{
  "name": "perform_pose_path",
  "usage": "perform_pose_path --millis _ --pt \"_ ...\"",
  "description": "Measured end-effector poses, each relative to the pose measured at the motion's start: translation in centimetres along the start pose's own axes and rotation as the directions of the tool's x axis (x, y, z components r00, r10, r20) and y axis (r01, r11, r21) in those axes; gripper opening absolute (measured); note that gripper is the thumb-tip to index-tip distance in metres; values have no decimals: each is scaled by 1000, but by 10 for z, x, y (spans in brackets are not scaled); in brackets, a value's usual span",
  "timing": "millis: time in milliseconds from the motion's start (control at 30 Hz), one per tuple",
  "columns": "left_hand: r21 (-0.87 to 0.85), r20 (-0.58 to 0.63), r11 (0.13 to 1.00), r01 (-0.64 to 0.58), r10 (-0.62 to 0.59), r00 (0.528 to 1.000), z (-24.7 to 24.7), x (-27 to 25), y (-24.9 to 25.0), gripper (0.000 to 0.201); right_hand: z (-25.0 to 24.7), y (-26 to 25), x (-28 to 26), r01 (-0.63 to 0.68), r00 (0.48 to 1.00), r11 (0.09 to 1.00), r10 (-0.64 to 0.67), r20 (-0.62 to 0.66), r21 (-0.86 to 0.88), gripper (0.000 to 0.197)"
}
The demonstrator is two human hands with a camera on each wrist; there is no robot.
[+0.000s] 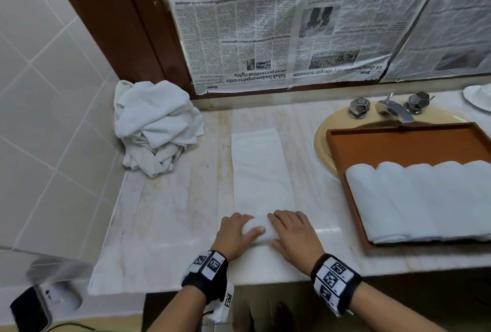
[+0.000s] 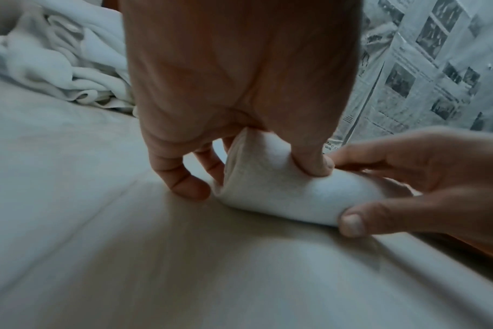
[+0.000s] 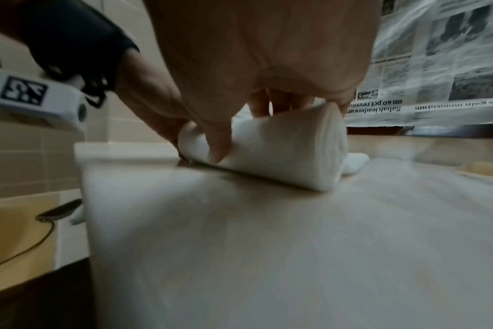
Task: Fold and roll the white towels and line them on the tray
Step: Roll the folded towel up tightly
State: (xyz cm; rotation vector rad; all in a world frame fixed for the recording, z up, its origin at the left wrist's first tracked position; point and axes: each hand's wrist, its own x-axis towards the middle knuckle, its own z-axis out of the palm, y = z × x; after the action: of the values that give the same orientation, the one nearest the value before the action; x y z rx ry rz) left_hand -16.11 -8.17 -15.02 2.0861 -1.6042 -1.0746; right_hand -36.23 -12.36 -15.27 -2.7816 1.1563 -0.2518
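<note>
A folded white towel [image 1: 261,169] lies as a long strip on the marble counter, its near end rolled into a short cylinder [image 1: 259,230] [image 2: 284,191] [image 3: 282,147]. My left hand [image 1: 236,233] [image 2: 239,124] curls over the roll's left end, thumb on top. My right hand [image 1: 291,233] [image 3: 234,104] curls over its right end, thumb on the near side. A brown tray [image 1: 342,161] at the right carries a row of several rolled white towels [image 1: 425,199]. A heap of loose white towels [image 1: 156,124] sits at the back left.
The tray rests over a beige sink [image 1: 322,137] with a chrome tap [image 1: 393,110]. Newspaper [image 1: 265,26] covers the mirror behind. A tiled wall [image 1: 45,106] bounds the left side. The counter's front edge [image 1: 164,289] runs just below my wrists.
</note>
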Motion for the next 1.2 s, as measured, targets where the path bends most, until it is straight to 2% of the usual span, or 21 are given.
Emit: perform_pose_path --millis 67,200,267,367,400,433,500,600,667,733,833,867,933,1033,1067,1100,1133,1200 --pt "76 -36 996 -56 58 998 4 -4 -2 64 -1 5 6 -4 997 1000 3 74 21 55" --pt "319 -128 919 -234 286 950 11 -13 -10 65 -15 14 26 -68 954 992 32 299 111 54" --pt "347 -124 907 -238 296 947 12 -15 -12 67 -22 17 34 -124 919 979 52 391 163 59" --pt "320 -59 925 -204 234 970 5 -8 -11 68 -29 21 41 -261 856 926 92 509 272 63" --pt "298 -29 936 -190 208 978 2 -4 -9 65 -29 21 39 -287 855 915 111 507 284 63" --pt "273 -3 946 -174 181 983 -2 0 -7 61 -28 19 36 -277 878 921 128 461 273 60" --pt "226 53 965 -135 126 991 -8 7 -1 58 -22 14 24 -164 962 976 126 241 146 54" --pt "127 108 989 -73 59 992 -16 15 5 69 -10 1 10 -77 992 997 75 100 19 59" --pt "121 112 991 -50 36 993 -14 14 8 66 -4 1 12 -90 989 996 90 115 -3 64" --pt "194 72 980 -41 27 997 -7 7 11 62 -5 4 20 -102 979 995 103 176 -16 58" --pt "339 -110 938 -72 116 987 4 -8 14 60 -15 7 35 -85 946 996 86 313 -17 74" --pt "367 -152 926 -87 152 977 6 -11 14 58 -18 9 38 -85 932 996 85 353 -17 72" --pt "355 -157 929 -105 170 973 9 -12 10 59 -22 10 42 -94 903 996 84 422 4 59" --pt "218 -108 967 -130 156 982 10 -11 1 75 -25 15 36 -149 874 985 87 478 92 54" --pt "156 -96 979 -135 151 984 10 -9 -2 77 -26 16 30 -156 879 981 86 469 112 54" --pt "101 -86 986 -131 140 986 10 -7 -6 75 -26 16 23 -139 907 984 82 413 111 54" --pt "57 -79 991 -124 128 989 10 -5 -7 72 -25 16 16 -104 943 992 74 325 75 54" --pt "13 -62 994 -113 113 992 6 0 -7 71 -20 13 2 -46 970 998 56 236 -49 58"
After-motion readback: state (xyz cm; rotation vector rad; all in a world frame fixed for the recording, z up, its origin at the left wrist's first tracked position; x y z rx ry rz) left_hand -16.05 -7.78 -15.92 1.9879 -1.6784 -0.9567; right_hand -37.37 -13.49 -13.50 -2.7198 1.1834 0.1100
